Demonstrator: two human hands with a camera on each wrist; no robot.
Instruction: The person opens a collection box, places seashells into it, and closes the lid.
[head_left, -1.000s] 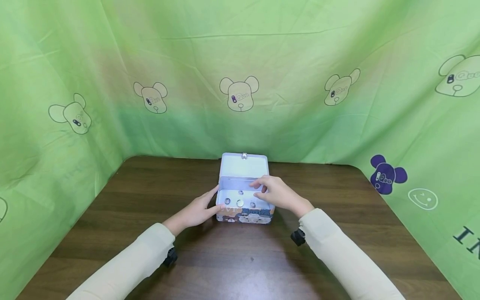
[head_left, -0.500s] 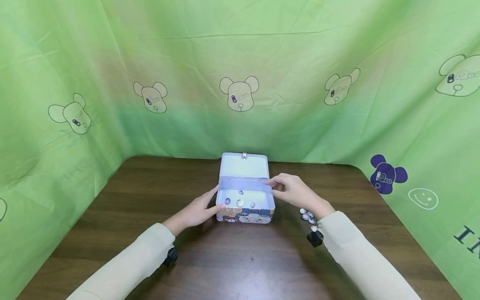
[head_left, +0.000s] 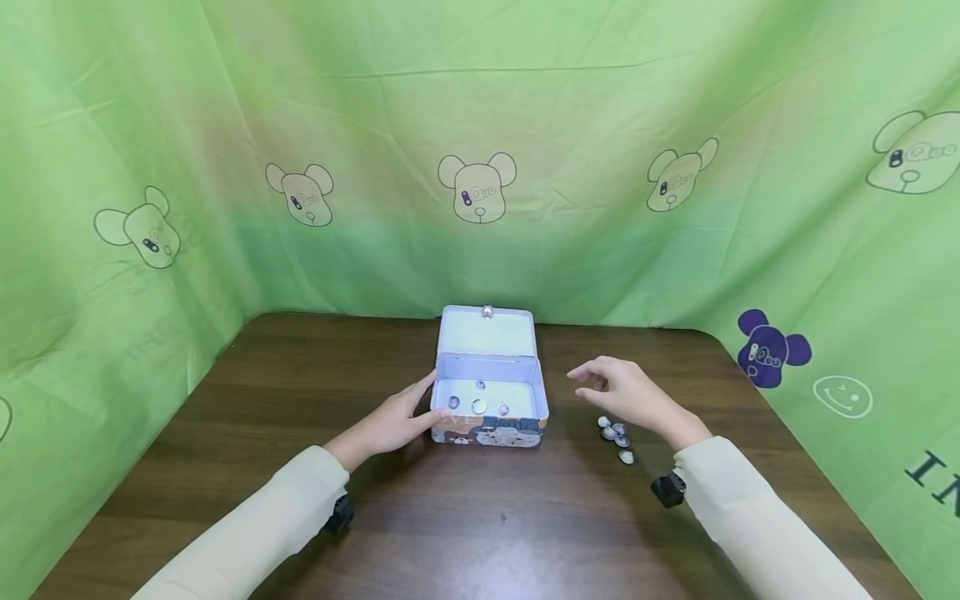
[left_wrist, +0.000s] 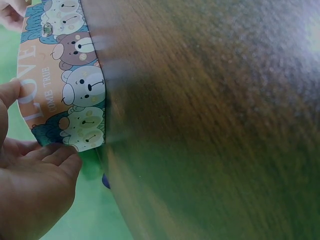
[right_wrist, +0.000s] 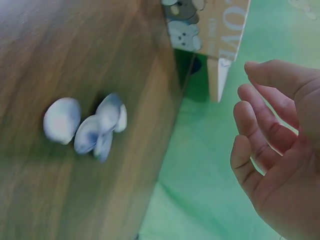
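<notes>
A tin box [head_left: 491, 429] with cartoon bears and lettering on its front stands on the table, its lid [head_left: 486, 332] raised. Several small shells [head_left: 479, 406] lie on the white floor of the box. My left hand [head_left: 393, 423] holds the box at its left front corner, thumb at the front rim and fingers along the side. To the right of the box, my right hand [head_left: 633, 393] hovers with loosely bent fingers and nothing between them. Several more shells [right_wrist: 62, 121] lie on the table below it, one set a little apart from a cluster.
The brown wooden table [head_left: 480, 517] reaches back to a green cloth [head_left: 480, 100] printed with bear heads, which hangs behind and on both sides. A black wrist camera [head_left: 667, 490] sits below the right sleeve.
My right hand has moved out from over the box to the right, uncovering the shells on the table. My left hand and the box have stayed in place.
</notes>
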